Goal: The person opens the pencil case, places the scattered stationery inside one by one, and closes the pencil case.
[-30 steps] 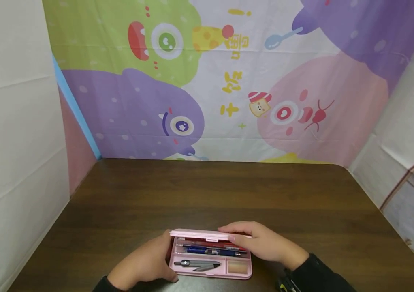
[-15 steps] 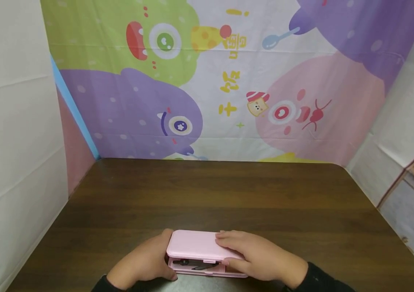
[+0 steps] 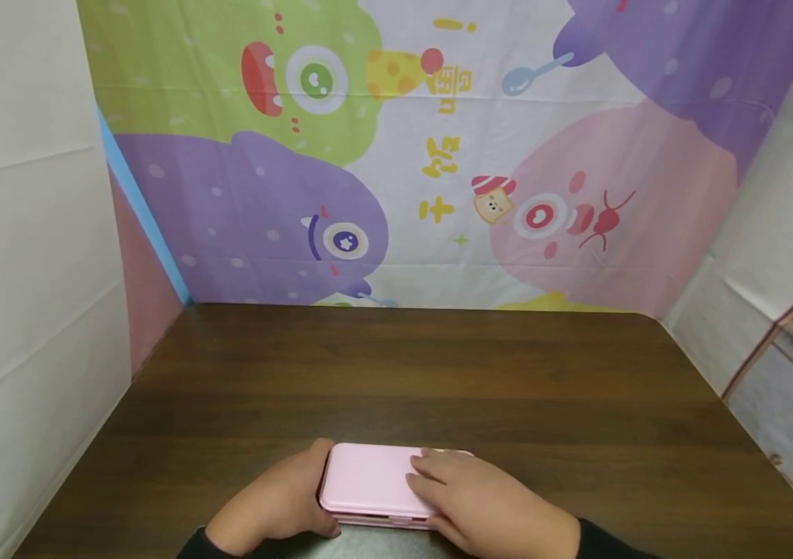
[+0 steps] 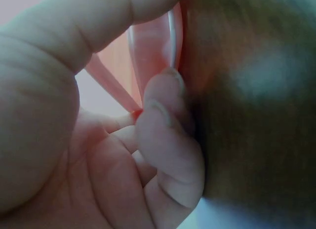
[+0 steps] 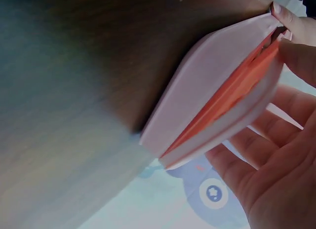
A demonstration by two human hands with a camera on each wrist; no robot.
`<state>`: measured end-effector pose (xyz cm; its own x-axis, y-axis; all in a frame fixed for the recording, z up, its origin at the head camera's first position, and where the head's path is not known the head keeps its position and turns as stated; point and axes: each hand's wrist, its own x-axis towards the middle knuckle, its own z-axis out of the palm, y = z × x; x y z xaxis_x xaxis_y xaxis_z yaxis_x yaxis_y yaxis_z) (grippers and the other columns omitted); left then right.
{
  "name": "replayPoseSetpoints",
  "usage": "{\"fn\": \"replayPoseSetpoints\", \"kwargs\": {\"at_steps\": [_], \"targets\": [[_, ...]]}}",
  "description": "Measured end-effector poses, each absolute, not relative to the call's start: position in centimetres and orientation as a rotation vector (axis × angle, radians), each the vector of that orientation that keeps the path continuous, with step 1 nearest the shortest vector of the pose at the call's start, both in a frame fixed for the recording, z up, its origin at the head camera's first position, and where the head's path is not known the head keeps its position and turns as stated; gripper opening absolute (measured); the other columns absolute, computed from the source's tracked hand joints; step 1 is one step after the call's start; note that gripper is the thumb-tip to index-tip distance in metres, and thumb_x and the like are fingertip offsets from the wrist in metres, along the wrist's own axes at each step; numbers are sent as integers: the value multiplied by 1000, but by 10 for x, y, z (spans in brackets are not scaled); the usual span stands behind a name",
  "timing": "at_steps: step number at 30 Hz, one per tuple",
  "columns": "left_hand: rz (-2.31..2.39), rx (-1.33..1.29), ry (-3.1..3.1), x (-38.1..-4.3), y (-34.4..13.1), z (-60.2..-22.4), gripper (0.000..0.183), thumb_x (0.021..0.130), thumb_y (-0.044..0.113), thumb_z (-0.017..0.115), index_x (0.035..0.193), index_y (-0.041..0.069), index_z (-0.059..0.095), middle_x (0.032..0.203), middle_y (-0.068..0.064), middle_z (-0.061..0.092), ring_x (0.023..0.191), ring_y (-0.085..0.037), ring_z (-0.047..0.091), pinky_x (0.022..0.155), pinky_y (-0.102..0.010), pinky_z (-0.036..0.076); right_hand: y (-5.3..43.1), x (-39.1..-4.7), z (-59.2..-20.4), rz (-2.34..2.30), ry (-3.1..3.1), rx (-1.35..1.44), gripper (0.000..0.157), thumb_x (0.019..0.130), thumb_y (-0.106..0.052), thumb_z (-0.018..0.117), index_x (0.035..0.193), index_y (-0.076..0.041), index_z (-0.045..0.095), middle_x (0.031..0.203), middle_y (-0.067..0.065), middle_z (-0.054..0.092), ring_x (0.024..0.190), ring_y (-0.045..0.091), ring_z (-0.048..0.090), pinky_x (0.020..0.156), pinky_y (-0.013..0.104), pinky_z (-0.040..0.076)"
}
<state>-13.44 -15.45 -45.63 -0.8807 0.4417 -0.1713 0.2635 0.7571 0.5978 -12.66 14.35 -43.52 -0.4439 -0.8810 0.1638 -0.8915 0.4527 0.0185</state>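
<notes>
A pink pencil case (image 3: pixel 367 475) lies near the front of the brown table, its lid lowered almost onto the base. A narrow dark gap runs along its front edge. My left hand (image 3: pixel 274 491) grips the case's left end, thumb at the front corner and fingers at the back. On the right part of the lid rests my right hand (image 3: pixel 497 501), fingers stretched across the top and thumb by the front edge. From the right wrist, the lid (image 5: pixel 229 121) stands slightly apart from the base (image 5: pixel 212 73). The lid covers most of the contents.
The brown wooden table (image 3: pixel 396 373) stretches away behind the case. A cloth printed with cartoon monsters (image 3: pixel 438 155) hangs at its far edge. White cloth (image 3: pixel 33 233) closes off the left side, and another sheet (image 3: pixel 760 287) hangs on the right.
The lid has swung down toward me, hiding the pens, compass and eraser. My right hand moved forward and down with it, shifting from the lid's edge onto its top. My left hand stayed put.
</notes>
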Motion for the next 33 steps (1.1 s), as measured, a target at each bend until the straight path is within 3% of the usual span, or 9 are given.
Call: {"fn": "replayPoseSetpoints", "kwargs": {"at_steps": [10,13,17,20,27,33], "targets": [[811,520,2650,-136,-153,-457,97,53,32,93,128,-3,44,108,-11,62,88,-18,58,81,-47,50,135,-124,-441,-51,-2450,1513,46,84,-37,71,122,-12,60,122,5,62,119,23,56,99,40,46],[821,531,2640,-136,-153,-456,97,54,32,93,129,-4,43,110,-11,62,90,-19,58,83,-47,50,132,-123,-443,-141,-2390,1462,48,79,-40,73,118,-14,61,110,0,60,106,20,56,90,38,48],[832,540,2628,-135,-153,-455,96,55,31,93,130,-5,43,112,-13,61,93,-19,58,84,-48,49,124,-121,-443,-250,-2355,1414,38,81,-36,69,111,-14,64,92,-4,57,84,15,53,74,32,47],[829,540,2629,-135,-153,-453,96,56,31,93,129,-5,43,112,-13,61,93,-20,59,84,-48,49,118,-117,-442,-278,-2462,1432,38,86,-31,65,119,-11,63,92,-5,62,77,13,55,71,30,48],[808,546,2653,-134,-153,-453,96,55,31,93,129,-5,44,111,-13,62,91,-19,59,83,-47,50,110,-111,-439,-353,-2647,1470,67,84,-47,67,137,-9,54,86,-3,61,68,11,53,65,28,48],[820,543,2653,-134,-153,-454,96,54,30,94,128,-6,44,110,-13,62,89,-19,58,81,-47,50,106,-106,-443,-450,-2640,1414,63,85,-41,65,139,-12,52,88,-3,59,69,14,54,64,29,47]]}}
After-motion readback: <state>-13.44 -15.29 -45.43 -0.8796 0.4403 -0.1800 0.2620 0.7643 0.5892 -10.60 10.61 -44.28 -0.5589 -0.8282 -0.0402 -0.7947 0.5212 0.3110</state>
